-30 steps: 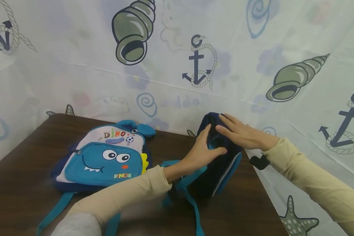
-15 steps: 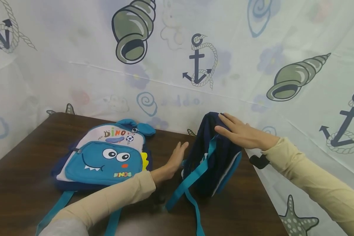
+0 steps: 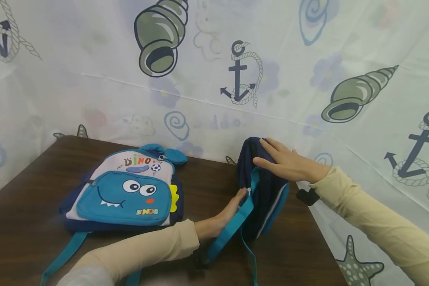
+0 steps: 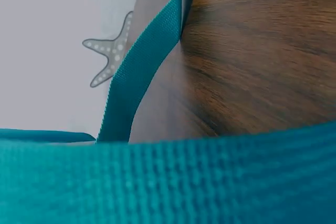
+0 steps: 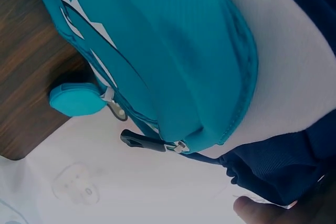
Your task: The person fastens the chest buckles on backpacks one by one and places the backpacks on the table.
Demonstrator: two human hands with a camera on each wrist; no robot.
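A navy backpack stands propped on one edge at the right of the table. Across its upper part lies my right hand, fingers extended. My left hand has straight fingers reaching the bag's left side, partly behind a teal strap. That teal strap fills the bottom of the left wrist view; no fingers appear there. In the right wrist view, the bag's teal front pocket and a dark zipper pull show, with a fingertip at the lower right.
A second backpack, with a dinosaur face, lies front up on the left, its teal straps trailing toward the near edge. Both bags are on the dark wooden table. Behind hangs a printed white cloth.
My left hand has drawn back from the bag's upper part, moved left, then come in lower at the strap. The strap has shifted with it. My right hand stays on the bag.
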